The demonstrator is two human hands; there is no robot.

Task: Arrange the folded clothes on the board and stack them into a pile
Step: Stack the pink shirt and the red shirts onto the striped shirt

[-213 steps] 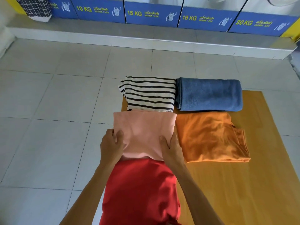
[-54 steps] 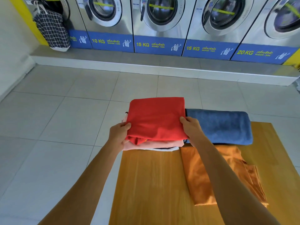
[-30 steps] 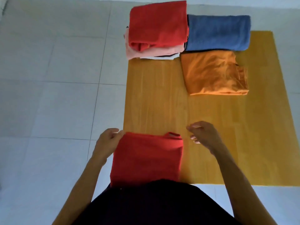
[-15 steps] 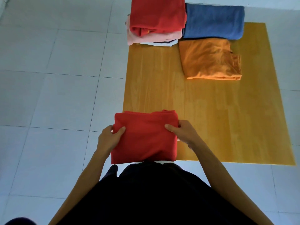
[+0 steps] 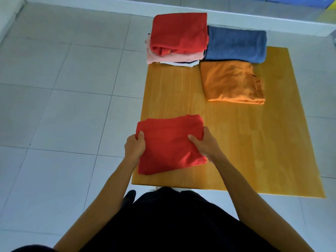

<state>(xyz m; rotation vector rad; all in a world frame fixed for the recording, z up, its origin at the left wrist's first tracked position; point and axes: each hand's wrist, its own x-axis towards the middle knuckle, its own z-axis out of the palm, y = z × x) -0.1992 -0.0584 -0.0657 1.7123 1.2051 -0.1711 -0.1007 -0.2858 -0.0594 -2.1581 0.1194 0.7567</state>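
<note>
Carefully, we pinch the folded red cloth [image 5: 169, 144] at both sides; lifted unevenly, its layers could slip apart.

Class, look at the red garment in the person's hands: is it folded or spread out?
Folded. The red garment forms a compact rectangle with layered edges, gripped by the left hand and right hand.

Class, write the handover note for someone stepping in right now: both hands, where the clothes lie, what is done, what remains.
Left hand and right hand grip opposite sides of a folded red garment at the near left of the board.
Pile at the far left corner: red on pink on a striped piece.
Blue towel and orange garment lie singly beside it.
Left: stack the held red piece, the orange and the blue.
</note>
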